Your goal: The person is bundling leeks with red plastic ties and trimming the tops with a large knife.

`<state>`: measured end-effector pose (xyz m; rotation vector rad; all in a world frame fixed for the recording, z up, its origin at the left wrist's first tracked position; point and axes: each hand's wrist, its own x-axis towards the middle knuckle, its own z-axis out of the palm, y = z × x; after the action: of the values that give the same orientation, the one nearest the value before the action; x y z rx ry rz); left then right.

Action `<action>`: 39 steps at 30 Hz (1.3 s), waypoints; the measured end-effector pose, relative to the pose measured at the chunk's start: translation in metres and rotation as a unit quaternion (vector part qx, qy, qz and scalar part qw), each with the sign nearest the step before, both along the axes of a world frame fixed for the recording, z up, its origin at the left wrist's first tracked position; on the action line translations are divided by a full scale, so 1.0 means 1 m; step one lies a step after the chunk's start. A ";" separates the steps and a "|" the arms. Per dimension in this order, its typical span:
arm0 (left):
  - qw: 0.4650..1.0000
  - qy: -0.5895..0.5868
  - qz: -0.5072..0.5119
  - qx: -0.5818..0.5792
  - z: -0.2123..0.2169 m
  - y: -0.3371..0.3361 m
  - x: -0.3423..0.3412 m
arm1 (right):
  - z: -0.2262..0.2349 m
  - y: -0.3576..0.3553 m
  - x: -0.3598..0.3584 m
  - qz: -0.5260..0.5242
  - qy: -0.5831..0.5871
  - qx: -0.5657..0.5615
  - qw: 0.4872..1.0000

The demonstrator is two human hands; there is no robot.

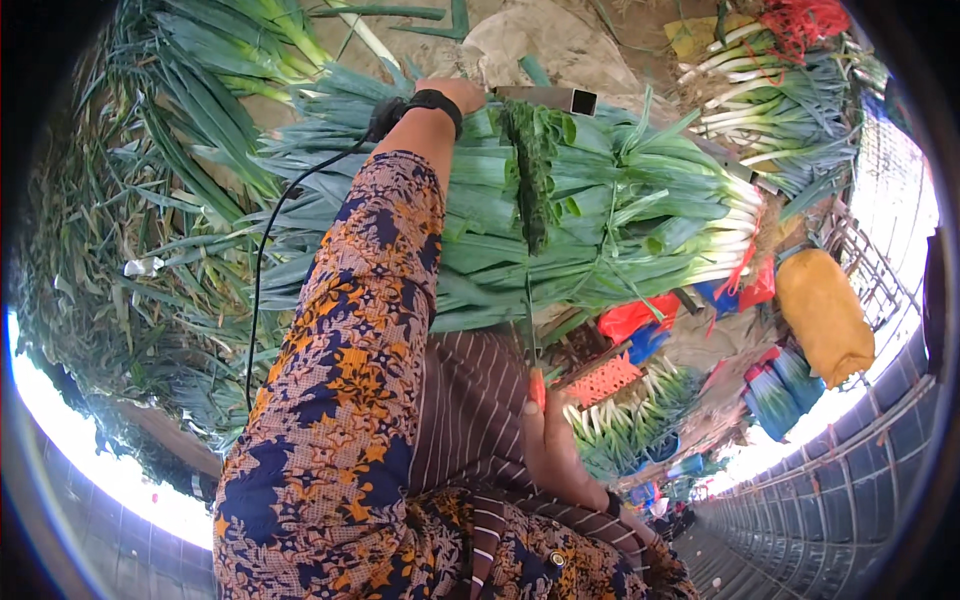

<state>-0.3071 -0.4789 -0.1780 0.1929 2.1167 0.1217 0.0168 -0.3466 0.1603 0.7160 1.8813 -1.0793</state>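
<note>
Left hand (455,92): reaches over the far edge of the leek bundle (600,225), fingers hidden, grip cannot be told | Right hand (550,440): just below the bundle, fingers closed on a thin green tie strand (529,320) running up to it | Leek bundle: lying across the striped lap (465,400), white ends right | More leeks (780,100) beyond.

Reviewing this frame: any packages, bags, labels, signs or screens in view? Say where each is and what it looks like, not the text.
No labels, signs or screens can be seen.
Yellow sack: far right, below the leek bundle's white ends; plump, oblong, plain.
Red bag: under the bundle, crumpled, beside blue plastic.
Pale sack: top centre, behind the bundle; wrinkled, beige.
Orange crate: centre, perforated, near the right hand.
</note>
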 end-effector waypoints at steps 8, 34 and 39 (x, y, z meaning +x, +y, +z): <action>1.000 0.007 -0.026 0.007 -0.015 -0.008 0.004 | -0.064 -0.024 -0.005 -0.024 0.035 0.047 0.998; 0.988 0.035 -0.090 0.121 -0.030 -0.032 0.011 | -0.120 -0.027 0.049 0.002 0.058 0.037 0.998; 0.997 0.050 -0.005 0.056 -0.004 -0.016 0.018 | -0.098 -0.024 0.079 -0.032 0.013 0.022 0.999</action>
<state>-0.2893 -0.4947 -0.1821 0.2816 2.2105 0.2304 0.0954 -0.3702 0.0623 0.7970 1.9204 -1.0942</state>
